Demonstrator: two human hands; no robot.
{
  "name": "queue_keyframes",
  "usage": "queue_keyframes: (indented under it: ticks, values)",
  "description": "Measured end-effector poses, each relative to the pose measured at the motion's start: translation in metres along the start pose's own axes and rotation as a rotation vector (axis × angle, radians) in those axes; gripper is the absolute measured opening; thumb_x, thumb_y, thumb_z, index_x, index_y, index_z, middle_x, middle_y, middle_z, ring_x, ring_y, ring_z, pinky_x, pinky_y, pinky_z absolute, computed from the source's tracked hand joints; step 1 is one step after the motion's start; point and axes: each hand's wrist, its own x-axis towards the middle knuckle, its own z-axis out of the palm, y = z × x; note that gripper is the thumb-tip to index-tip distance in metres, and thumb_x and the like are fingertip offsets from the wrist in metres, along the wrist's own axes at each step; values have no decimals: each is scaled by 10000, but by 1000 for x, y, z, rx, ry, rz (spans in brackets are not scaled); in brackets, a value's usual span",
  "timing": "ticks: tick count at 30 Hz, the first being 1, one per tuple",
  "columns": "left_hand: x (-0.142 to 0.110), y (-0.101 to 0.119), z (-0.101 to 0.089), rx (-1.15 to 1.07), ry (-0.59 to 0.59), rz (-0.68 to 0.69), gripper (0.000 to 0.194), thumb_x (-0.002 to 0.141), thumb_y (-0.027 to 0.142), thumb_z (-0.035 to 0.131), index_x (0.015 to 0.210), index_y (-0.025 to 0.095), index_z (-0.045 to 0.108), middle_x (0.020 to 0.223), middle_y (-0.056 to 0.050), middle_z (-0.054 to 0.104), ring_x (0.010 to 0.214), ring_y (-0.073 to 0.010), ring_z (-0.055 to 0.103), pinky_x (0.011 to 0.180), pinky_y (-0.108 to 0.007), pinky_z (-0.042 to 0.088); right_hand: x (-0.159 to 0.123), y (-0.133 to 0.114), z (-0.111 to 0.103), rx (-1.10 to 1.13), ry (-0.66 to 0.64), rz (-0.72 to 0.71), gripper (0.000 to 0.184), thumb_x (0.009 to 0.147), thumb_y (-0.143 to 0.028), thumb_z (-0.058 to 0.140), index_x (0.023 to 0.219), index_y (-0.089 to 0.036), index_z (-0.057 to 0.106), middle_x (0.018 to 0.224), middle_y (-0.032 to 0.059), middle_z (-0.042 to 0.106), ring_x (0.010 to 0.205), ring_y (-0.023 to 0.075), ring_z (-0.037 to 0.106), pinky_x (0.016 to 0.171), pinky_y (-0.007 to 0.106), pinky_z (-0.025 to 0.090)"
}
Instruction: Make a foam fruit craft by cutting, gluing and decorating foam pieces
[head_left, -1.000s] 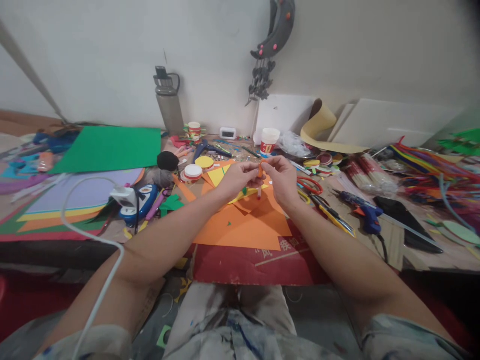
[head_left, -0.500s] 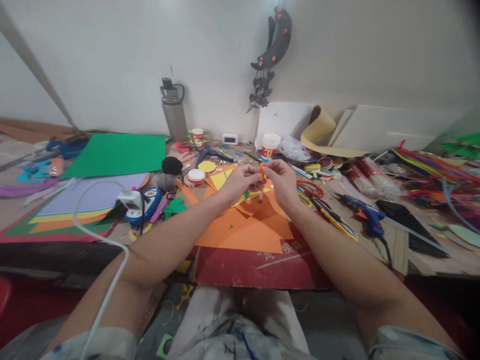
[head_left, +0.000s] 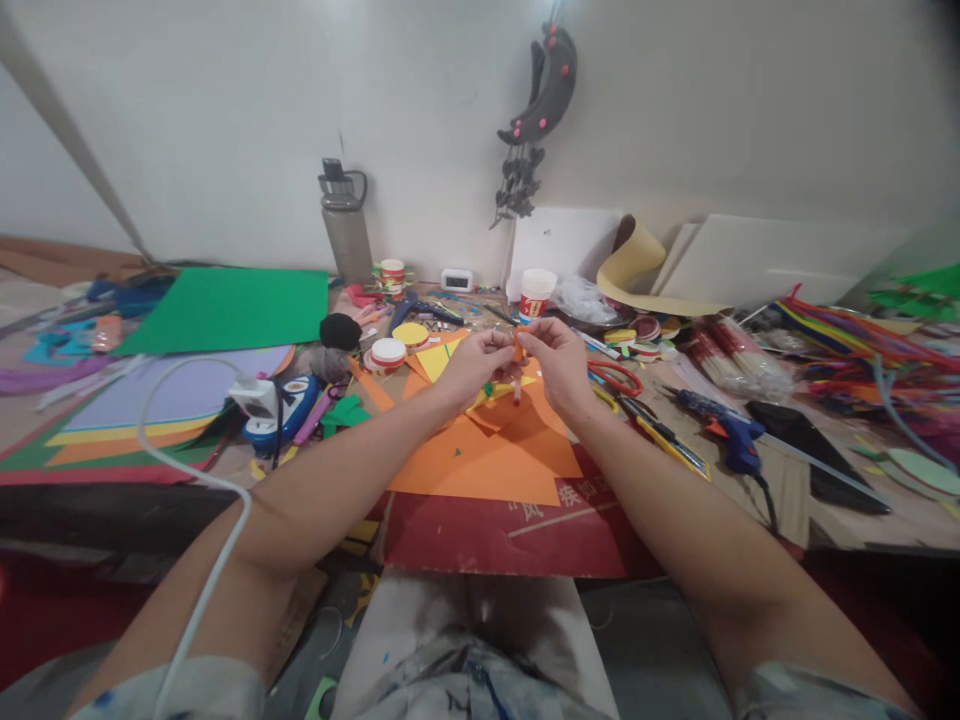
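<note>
Over paper (head_left: 487, 470), both hands (head_left: 478, 368) (head_left: 559, 362) pinch an orange piece (head_left: 519, 346).

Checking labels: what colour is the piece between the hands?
The piece is orange; head view shows it.

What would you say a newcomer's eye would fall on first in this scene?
Probably the bare left hand and right hand at the centre, pinching a small bright-orange piece above flat orange paper sheets. Next, perhaps, the dark-grey crescent-shaped ornament hanging before the pale wall, and the large flat bright-green sheet lying to the left.
</note>
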Motion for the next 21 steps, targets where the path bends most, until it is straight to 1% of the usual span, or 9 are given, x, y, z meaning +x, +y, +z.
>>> queue_keyframes:
  ticks: [4, 12, 18, 21]
  values:
    - [-1, 0, 2, -14, 12, 0, 117, 909, 77, 678, 842, 121, 593, 723, -19, 720, 542, -76, 651, 579, -196, 483, 1, -4, 1, 8, -1, 1, 231, 667, -368, 786, 764, -233, 626, 696, -47, 627, 655, 122, 540, 655, 279, 438]
    - [-4, -3, 1, -17, 39, 13, 202, 841, 193, 810, 857, 126, 620, 721, -3, 711, 524, -62, 612, 562, -193, 471, -5, -4, 5, -27, 5, 12, 241, 684, -385, 775, 785, -229, 622, 718, -41, 628, 662, 124, 558, 660, 283, 461]
    - [-4, -6, 2, -28, 40, 7, 162, 865, 196, 764, 843, 129, 618, 739, -14, 713, 518, -55, 596, 524, -184, 435, -9, -5, 7, -11, 35, 24, 207, 696, -357, 770, 779, -230, 629, 688, -42, 612, 616, 117, 529, 596, 269, 437]
    - [-4, -9, 3, -27, 28, 2, 111, 883, 183, 716, 863, 130, 620, 751, -11, 703, 535, -63, 614, 519, -184, 444, -10, -6, 7, -17, 25, 17, 207, 711, -355, 776, 784, -233, 625, 692, -41, 615, 600, 116, 523, 586, 270, 440]
